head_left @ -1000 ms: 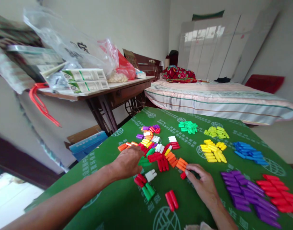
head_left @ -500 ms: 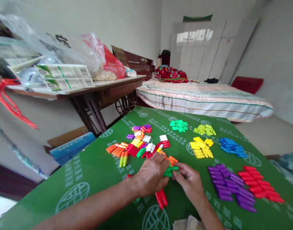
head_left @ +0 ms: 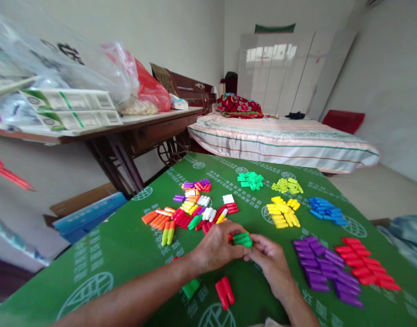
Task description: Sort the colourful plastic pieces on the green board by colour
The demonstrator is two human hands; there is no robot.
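Green capped plastic tubes, like marker caps (head_left: 241, 239), lie side by side between my two hands. My left hand (head_left: 217, 245) is closed around their left end, beside a bit of orange. The fingers of my right hand (head_left: 267, 256) pinch at their lower right side. Below the hands, a pair of red tubes (head_left: 225, 292) lies on the green table (head_left: 143, 277). A green tube piece (head_left: 191, 288) shows just below my left forearm. Mixed red, white, orange, yellow and purple tubes (head_left: 184, 218) are grouped beyond my left hand.
Sorted piles lie to the right: purple (head_left: 326, 268), red (head_left: 367, 263), blue (head_left: 327, 210), yellow (head_left: 283, 211), lime (head_left: 287, 185) and green (head_left: 250, 180). A sewing table (head_left: 136, 125) with bags and boxes stands left; a bed (head_left: 283, 136) is behind.
The view has shifted slightly right. The green tubes have turned a little between my hands, and both hands now sit closer together around them. The red pair below is more fully uncovered.
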